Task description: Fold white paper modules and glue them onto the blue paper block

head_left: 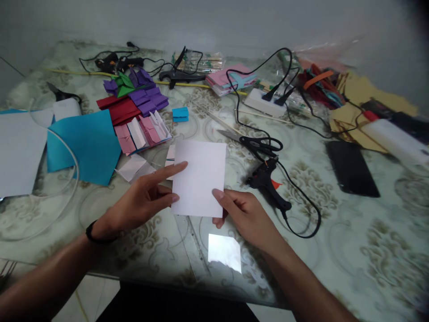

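Observation:
A white sheet of paper is held up over the table, its blank face toward me. My left hand pinches its left edge, thumb in front near the lower corner and the index finger laid across the face. On the lower right corner, my right hand grips the sheet with its thumb in front and fingers behind. Under the sheet's left side a small folded white paper partly shows. Scissors and a black glue gun lie to the right of the sheet.
Folded purple papers, red paper and blue sheets lie left. A clear ruler lies nearer me. A power strip with black cables, a phone and yellow papers occupy the right.

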`<state>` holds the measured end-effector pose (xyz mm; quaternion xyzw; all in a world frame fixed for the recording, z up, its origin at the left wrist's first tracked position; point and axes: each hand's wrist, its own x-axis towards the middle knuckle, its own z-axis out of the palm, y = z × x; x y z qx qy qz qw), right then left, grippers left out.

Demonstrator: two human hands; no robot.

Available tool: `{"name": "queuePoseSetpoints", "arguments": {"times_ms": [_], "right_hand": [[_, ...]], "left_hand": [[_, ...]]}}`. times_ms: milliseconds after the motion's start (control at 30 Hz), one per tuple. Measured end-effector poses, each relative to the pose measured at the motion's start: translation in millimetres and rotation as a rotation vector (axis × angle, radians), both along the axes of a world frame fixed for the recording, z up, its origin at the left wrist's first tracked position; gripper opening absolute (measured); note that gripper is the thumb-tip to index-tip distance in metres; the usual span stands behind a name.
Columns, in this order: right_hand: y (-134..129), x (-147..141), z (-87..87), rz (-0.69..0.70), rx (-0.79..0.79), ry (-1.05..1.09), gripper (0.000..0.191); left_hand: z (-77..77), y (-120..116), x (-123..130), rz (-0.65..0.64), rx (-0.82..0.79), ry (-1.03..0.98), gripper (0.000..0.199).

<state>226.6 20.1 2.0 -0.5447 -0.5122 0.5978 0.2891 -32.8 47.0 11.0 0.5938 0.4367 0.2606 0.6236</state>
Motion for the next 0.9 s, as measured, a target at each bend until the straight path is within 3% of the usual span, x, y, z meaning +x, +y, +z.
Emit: {"name": "queuePoseSetpoints", "arguments": {"times_ms": [333, 600, 900], "right_hand": [[-0.1, -0.2, -2.0, 0.096, 0.024, -0.013, 0.057], [-1.4, -0.7, -7.9, 0.090, 0.046, 0.016, 0.057], [-2.3, 0.1, -1.9, 0.085, 0.081, 0.102, 0.057]], "left_hand": [[-3.9, 1.9, -3.6, 0.044, 0.023, -0.073, 0.070], [-0.6, 2.7, -1.6, 0.110, 0.051, -0.111, 0.068], [-3.7, -2.8, -3.6, 0.150, 0.076, -0.087, 0.065]]}}
